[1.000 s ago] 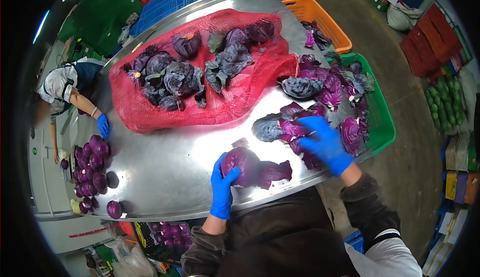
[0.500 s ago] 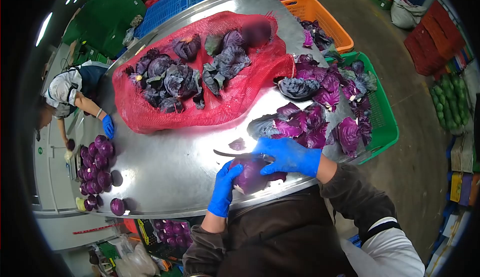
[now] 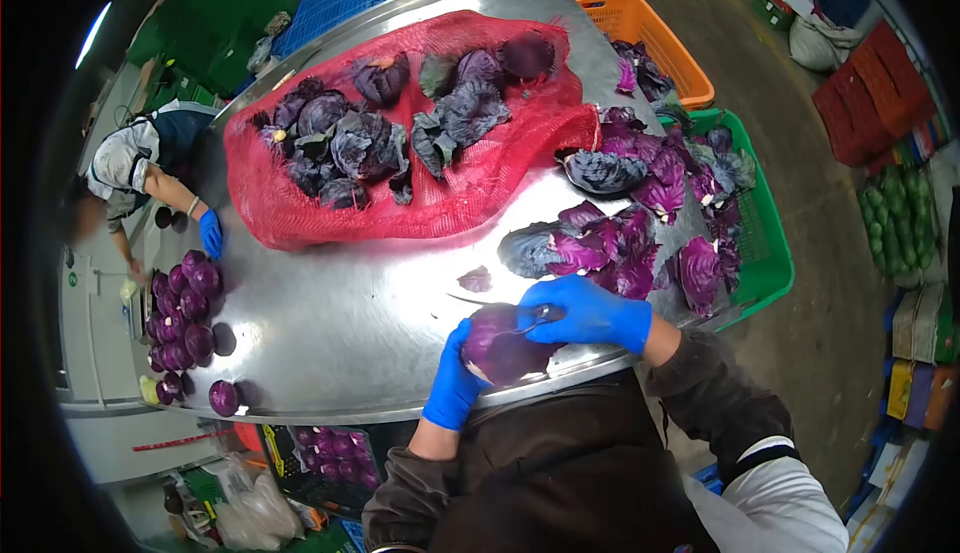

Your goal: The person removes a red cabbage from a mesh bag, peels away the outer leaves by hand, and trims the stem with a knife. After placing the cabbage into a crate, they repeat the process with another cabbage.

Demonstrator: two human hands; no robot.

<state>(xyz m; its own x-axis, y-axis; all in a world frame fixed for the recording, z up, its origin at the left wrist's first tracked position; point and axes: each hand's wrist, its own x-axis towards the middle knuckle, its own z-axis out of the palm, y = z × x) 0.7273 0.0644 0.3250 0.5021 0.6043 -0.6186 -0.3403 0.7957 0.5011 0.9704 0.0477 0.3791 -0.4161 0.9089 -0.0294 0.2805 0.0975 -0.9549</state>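
A red cabbage [image 3: 503,350] is held over the table's near edge, with my left hand [image 3: 455,378] wrapped round its left side. In my blue-gloved right hand [image 3: 587,313] is a knife [image 3: 547,312], its thin blade reaching left along the top of the cabbage. Part of the blade blends into the shine of the table. A small loose leaf [image 3: 475,279] lies just beyond the cabbage. Purple trimmed leaves [image 3: 610,253] are heaped beyond my right hand.
A red mesh sack [image 3: 440,215] spreads across the metal table [image 3: 340,328] under several untrimmed cabbages. Peeled cabbages [image 3: 185,313] cluster at the left, near a co-worker's gloved hand [image 3: 210,234]. On the right stand a green crate [image 3: 770,243] and an orange crate [image 3: 655,28], both containing leaves.
The knife in my right hand has turned, its blade now thin and lighter. The cabbage has rotated slightly in my left hand. The co-worker's arm at the far left has shifted a little.
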